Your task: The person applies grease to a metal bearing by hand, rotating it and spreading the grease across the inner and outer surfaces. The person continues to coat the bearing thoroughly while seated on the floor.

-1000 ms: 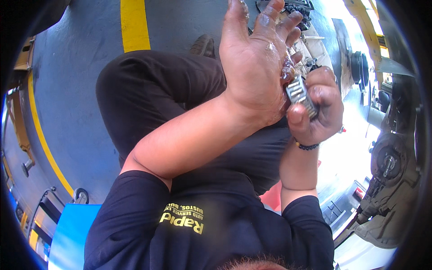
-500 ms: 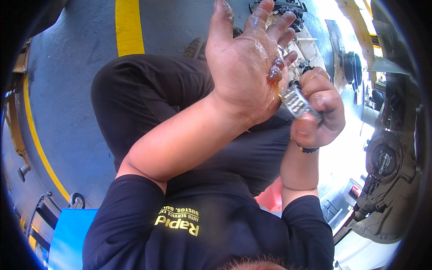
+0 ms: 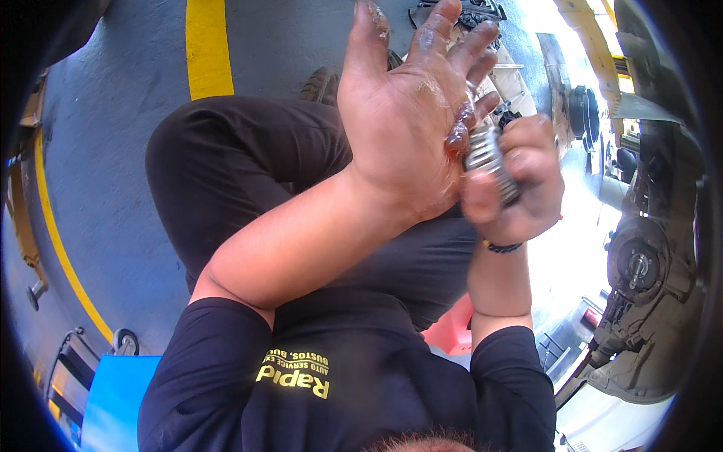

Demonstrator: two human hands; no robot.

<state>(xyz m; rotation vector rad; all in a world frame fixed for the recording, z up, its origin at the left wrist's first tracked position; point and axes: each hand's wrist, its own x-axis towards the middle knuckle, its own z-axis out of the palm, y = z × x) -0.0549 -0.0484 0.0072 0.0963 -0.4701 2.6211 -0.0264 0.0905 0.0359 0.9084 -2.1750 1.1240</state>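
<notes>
Since the frame a second ago your left hand (image 3: 410, 120) has lifted a little higher against the metal bearing (image 3: 488, 160), and your right hand (image 3: 516, 184) has shifted slightly lower and outward with it. Your right hand is closed in a fist around the bearing, keeping it steady in the air above your lap. Your left hand is spread flat, fingers (image 3: 459, 60) splayed and holding nothing, its greasy palm edge pressed onto the bearing; held that way, the palm looks set to work grease into the rollers. Beyond the bearing lie dark parts (image 3: 459, 11) on the grey floor (image 3: 113, 151); to the right of it is a wheel hub (image 3: 639, 260) on a raised vehicle.
</notes>
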